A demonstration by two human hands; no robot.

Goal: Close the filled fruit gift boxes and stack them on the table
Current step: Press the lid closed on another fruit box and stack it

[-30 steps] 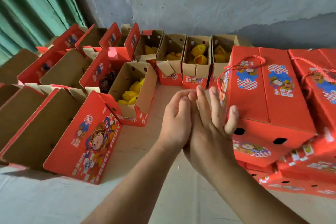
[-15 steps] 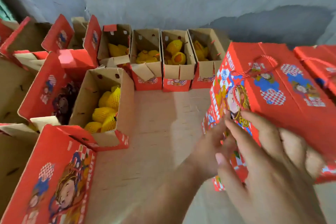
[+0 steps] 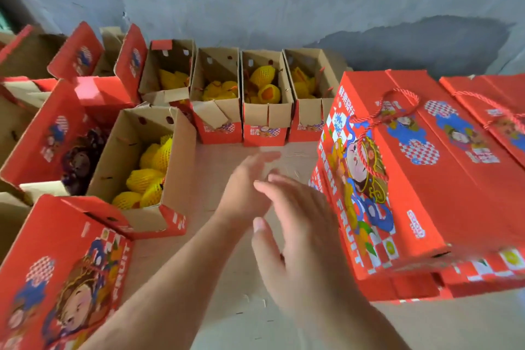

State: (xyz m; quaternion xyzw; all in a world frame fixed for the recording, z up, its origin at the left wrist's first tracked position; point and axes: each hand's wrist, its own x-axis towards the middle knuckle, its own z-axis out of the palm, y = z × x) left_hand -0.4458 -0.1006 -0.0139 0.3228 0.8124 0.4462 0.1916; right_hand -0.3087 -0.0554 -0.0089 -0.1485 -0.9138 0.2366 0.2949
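Note:
A closed red gift box point(image 3: 431, 179) with a red rope handle lies on top of a stack of closed red boxes point(image 3: 412, 290) at the right. My left hand point(image 3: 244, 193) and my right hand point(image 3: 301, 230) hover over the table just left of that stack, fingers straight, holding nothing and touching no box. An open box point(image 3: 147, 167) with yellow net-wrapped fruit stands to the left of my hands. A row of several open filled boxes point(image 3: 267, 99) lines the back wall.
More open red boxes point(image 3: 65, 273) with raised lids crowd the left side, one holding dark grapes point(image 3: 79, 162). Further closed boxes point(image 3: 494, 105) lie at the far right. Bare tabletop point(image 3: 227, 278) shows under my arms. A grey wall stands behind.
My hands have come off the closed top box and drawn back to the left over the table. The view has shifted slightly; the box rests on the stack.

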